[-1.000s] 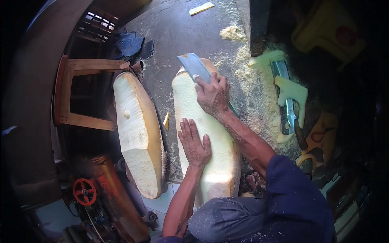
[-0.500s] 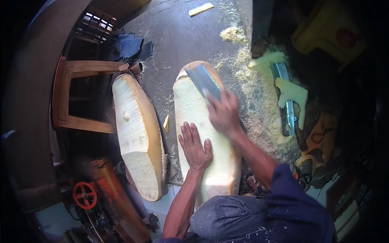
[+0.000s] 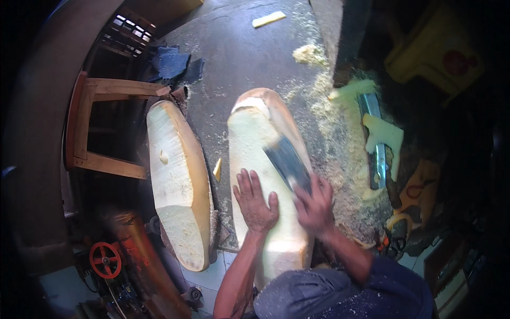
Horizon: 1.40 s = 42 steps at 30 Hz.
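Two long foam blocks [image 3: 246, 135] lie on one dark counter [image 3: 226, 56], one left, one right. The left hand [image 3: 256, 208] rests flat on the right block, fingers slightly spread, thumb apart. The right hand [image 3: 316, 204] grips the near end of one flat grey rectangular tool [image 3: 287, 159], which lies over that block's right side. Two yellow slivers [image 3: 269, 19] show: one far, one between the blocks. One red handwheel [image 3: 105, 260] stands near left.

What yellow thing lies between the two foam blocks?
A yellow scrap lies on the dark tabletop between the left block and the right block, in the head view.
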Motion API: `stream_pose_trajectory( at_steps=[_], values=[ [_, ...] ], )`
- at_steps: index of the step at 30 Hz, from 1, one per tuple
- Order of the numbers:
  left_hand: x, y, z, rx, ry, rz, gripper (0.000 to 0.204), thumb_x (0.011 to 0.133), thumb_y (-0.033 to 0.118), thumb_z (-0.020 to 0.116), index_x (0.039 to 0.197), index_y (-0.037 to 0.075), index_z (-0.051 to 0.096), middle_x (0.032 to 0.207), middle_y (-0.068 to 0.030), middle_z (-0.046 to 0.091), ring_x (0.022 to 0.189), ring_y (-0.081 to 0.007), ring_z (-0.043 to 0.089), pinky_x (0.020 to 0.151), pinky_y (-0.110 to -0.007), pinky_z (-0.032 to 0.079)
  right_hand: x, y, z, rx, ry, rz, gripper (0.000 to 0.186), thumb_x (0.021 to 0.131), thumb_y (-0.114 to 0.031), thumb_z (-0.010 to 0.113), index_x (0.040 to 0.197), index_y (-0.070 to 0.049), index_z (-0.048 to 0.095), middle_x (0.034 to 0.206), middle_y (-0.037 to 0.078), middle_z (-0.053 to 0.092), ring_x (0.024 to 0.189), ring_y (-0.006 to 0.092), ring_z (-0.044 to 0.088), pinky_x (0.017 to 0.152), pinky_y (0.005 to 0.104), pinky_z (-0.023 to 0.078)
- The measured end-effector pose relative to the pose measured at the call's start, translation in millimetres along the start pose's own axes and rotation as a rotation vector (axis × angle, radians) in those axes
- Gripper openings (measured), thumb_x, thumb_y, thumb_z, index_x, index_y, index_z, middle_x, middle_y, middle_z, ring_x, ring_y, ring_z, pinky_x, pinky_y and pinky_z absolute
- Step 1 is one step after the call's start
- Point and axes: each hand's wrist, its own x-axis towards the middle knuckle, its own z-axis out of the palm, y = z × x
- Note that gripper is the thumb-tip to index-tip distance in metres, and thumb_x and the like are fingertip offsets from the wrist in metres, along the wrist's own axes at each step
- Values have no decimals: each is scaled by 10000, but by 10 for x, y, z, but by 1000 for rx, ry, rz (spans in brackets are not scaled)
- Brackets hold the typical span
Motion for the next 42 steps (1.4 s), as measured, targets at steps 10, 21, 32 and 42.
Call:
stream_pose_trajectory(
  at_steps=[10,21,32,42],
  values=[
    [18,-4,-27,6,-8,-7,825,1037,441,457,1670,-3,168,1729,-266,145,1612,-436,112,1272,-632,80,584,-31,259,94,73,-22,282,939,-237,684,1192,-168,786,1119,255,622,1125,428,528,972,540,441],
    [29,-25,-37,-21,16,-41,826,1037,454,446,1672,4,168,1727,-266,151,1610,-437,118,1274,-625,76,897,-108,388,163,54,30,305,963,-252,642,1233,-172,762,1110,287,635,1063,414,553,981,539,436],
    [39,-26,-43,-17,31,-20,858,1007,436,487,1669,-6,167,1724,-283,139,1606,-454,121,1267,-639,92,1106,-226,371,138,-58,93,389,926,-192,702,1312,-159,743,1242,255,619,1139,443,530,1033,536,438],
    [34,-17,21,-5,27,-33,851,1011,454,472,1666,-7,186,1725,-279,143,1607,-452,112,1267,-636,62,342,-67,283,58,-15,26,391,952,-208,661,1335,-180,733,1312,317,587,1176,449,514,1030,557,431]
  ],
)
